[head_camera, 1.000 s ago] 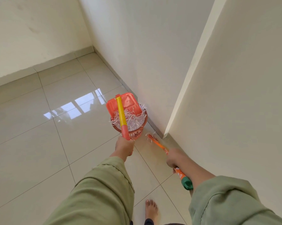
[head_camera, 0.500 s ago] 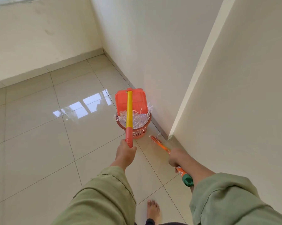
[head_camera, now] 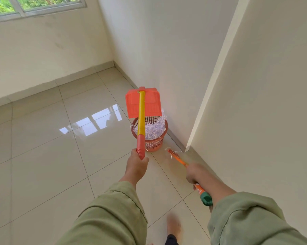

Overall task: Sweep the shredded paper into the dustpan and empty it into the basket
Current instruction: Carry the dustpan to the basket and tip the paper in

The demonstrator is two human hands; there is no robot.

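The shredded paper [head_camera: 153, 129] lies heaped in the orange mesh basket [head_camera: 150, 137], which stands on the tiled floor [head_camera: 43, 156] against the wall, and the orange dustpan [head_camera: 143, 103] hangs tipped just above the basket's rim with its underside toward the camera; whether any paper is left inside the pan cannot be seen from here. By that showing the emptying looks as good as done. What seems left is small: a few white strands cling round the broom's bristle end [head_camera: 172, 152] on the floor, just right of the basket, and would want one more sweep and tip. The left hand [head_camera: 137, 165] is the grip on the dustpan, fingers curled tight round the ribbed red lower end of its long yellow handle [head_camera: 140, 114], the pan out at the far end of that grip and the basket just below it. The right hand [head_camera: 195, 174] is wrapped round the orange broom handle [head_camera: 200, 190], whose green cap sticks out behind the grip.
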